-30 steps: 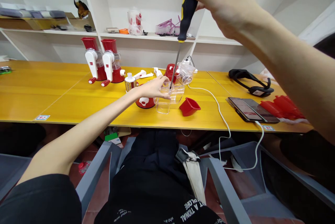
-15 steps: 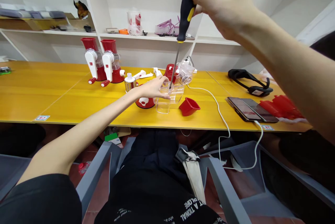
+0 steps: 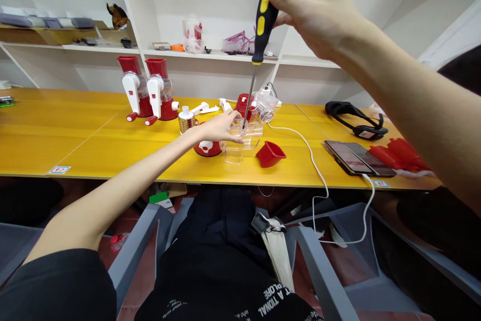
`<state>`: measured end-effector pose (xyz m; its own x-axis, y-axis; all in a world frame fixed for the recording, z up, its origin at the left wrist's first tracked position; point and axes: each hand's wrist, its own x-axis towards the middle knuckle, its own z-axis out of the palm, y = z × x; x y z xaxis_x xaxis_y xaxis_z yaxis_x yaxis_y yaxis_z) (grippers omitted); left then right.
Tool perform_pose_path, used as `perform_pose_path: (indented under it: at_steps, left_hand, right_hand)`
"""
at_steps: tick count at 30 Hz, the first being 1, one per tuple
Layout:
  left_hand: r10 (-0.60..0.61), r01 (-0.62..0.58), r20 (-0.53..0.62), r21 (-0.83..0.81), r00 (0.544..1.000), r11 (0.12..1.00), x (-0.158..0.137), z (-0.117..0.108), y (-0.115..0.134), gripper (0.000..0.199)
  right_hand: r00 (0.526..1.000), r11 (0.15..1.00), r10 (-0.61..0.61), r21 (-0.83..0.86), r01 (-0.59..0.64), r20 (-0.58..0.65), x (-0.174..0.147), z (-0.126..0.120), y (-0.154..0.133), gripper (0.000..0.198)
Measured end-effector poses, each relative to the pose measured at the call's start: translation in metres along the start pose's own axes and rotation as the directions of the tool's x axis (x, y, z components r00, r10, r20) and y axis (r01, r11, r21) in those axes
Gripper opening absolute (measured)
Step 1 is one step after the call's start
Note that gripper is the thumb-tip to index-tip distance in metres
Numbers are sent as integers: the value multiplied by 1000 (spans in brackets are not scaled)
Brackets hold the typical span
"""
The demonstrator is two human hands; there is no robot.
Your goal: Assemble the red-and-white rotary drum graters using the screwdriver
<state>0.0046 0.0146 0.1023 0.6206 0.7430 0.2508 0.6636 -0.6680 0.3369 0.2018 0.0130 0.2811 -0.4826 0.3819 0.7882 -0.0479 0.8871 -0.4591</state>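
Note:
My right hand (image 3: 304, 3) is closed around the dark handle of a screwdriver (image 3: 265, 20) with yellow patches. Its long shaft slants down, and the tip meets a clear plastic housing (image 3: 252, 138) on the table. Thumb and fingers of my left hand (image 3: 225, 126) grip that housing beside the tip. A red base (image 3: 208, 147) sits partly behind my left forearm. To the right of the housing lies a red hopper (image 3: 270, 154). A metal grating drum (image 3: 186, 119) stands at the left, and behind the housing are a red part (image 3: 243, 104) and another clear part (image 3: 266, 105).
Two assembled red-and-white rotary graters (image 3: 160, 88) stand at the back left. White crank pieces (image 3: 205, 108) lie behind my left hand. A white cable (image 3: 310, 148) runs to a phone (image 3: 351, 156); a black headset (image 3: 355, 118) and red parts (image 3: 400, 154) are at the right.
The screwdriver handle has turned in my right hand, now showing more yellow, and sits slightly lower and further left. My left hand keeps its grip on the housing.

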Motion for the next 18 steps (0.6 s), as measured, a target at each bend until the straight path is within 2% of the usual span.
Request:
perform_pose_path:
  at_steps: [2, 6, 8, 12, 16, 18]
  left_hand:
    - [3, -3, -3, 0, 1000, 1000, 0, 1, -1, 78]
    - [5, -5, -11, 2, 1000, 1000, 0, 1, -2, 76]
    - [5, -5, -11, 3, 1000, 1000, 0, 1, -2, 77]
    - [-13, 13, 1, 4, 1000, 1000, 0, 1, -2, 82]
    - [-16, 16, 2, -2, 1000, 1000, 1, 2, -3, 81]
    - [-6, 6, -5, -4, 1000, 1000, 2, 3, -4, 79]
  right_hand:
    - [999, 999, 38, 9, -38, -7, -1, 1, 0, 18]
    - [994, 992, 110, 58, -110, -4, -1, -1, -1, 22]
    - [997, 995, 72, 70, -72, -3, -1, -2, 0, 19]
    - [1000, 1000, 12, 23, -12, -27, 0, -4, 1, 39]
    - [999, 999, 31, -32, -32, -26, 0, -7, -2, 20]
    - [997, 997, 72, -20, -72, -5, 0, -8, -4, 18]
